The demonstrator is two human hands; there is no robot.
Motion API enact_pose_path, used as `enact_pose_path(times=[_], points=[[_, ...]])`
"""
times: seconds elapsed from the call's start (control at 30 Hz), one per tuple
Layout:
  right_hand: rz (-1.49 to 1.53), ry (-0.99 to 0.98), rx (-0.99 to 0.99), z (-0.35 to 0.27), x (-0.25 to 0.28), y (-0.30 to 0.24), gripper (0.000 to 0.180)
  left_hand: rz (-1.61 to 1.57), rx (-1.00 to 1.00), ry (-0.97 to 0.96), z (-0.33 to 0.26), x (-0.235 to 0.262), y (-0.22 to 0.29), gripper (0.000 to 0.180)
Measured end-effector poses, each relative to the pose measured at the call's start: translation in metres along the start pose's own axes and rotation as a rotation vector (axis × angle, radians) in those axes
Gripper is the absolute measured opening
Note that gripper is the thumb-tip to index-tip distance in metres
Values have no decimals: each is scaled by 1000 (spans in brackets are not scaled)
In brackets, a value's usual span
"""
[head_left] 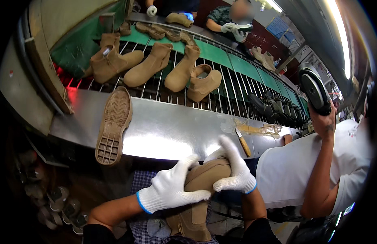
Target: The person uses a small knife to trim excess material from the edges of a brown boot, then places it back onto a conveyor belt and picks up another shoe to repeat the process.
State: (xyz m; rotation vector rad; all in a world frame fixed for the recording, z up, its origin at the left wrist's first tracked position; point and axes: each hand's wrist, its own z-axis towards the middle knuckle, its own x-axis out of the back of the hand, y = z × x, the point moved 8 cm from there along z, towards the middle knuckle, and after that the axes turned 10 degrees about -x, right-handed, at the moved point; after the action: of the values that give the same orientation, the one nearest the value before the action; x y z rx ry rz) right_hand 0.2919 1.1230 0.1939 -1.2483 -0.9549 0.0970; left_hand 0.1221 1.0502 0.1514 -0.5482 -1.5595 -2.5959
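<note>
A tan boot point(190, 215) stands tilted over my lap, its toe end up toward the metal ledge and a zipper showing low on its shaft. My left hand point(174, 183), in a white knit glove with a blue cuff, grips the boot's left side with the thumb across it. On the other side my right hand point(236, 171), gloved the same way, wraps the toe end; its fingers are slightly blurred. Ahead on the ledge lies a loose brown outsole point(114, 126), tread up. A wooden-handled knife point(242, 142) rests on the ledge beyond my right hand.
Past the metal ledge point(156, 118) runs a rack of rods point(229, 91) carrying several tan boots point(150, 67), brown soles point(158, 32) and dark shoes point(274, 105). At right a person in white point(294, 175) holds up a black sole point(315, 87). Two people work opposite. More shoes point(60, 203) sit low left.
</note>
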Motion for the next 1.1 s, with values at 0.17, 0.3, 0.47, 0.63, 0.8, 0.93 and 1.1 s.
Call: enact_pose_path(times=[0.17,0.3,0.47,0.63,0.8,0.93,1.1], points=[[-155,-85,280,7,-10,-31,53,154,31,-81,11,-4,6,81],[92,11,434,2,-15,-30,36,207,87,-33,8,6,18,85],[965,-241,-93,3,-80,77,122,255,-20,15,1,28,36,97],[245,60,-305,1,-65,63,86,240,-100,-204,49,54,5,113],[31,-147,-291,-16,-56,59,89,-68,317,-476,29,30,-107,85],[25,-25,-128,-27,-62,90,69,52,306,-469,30,16,-119,75],[-229,274,-244,-21,-67,92,47,-223,378,-411,26,11,-131,73]])
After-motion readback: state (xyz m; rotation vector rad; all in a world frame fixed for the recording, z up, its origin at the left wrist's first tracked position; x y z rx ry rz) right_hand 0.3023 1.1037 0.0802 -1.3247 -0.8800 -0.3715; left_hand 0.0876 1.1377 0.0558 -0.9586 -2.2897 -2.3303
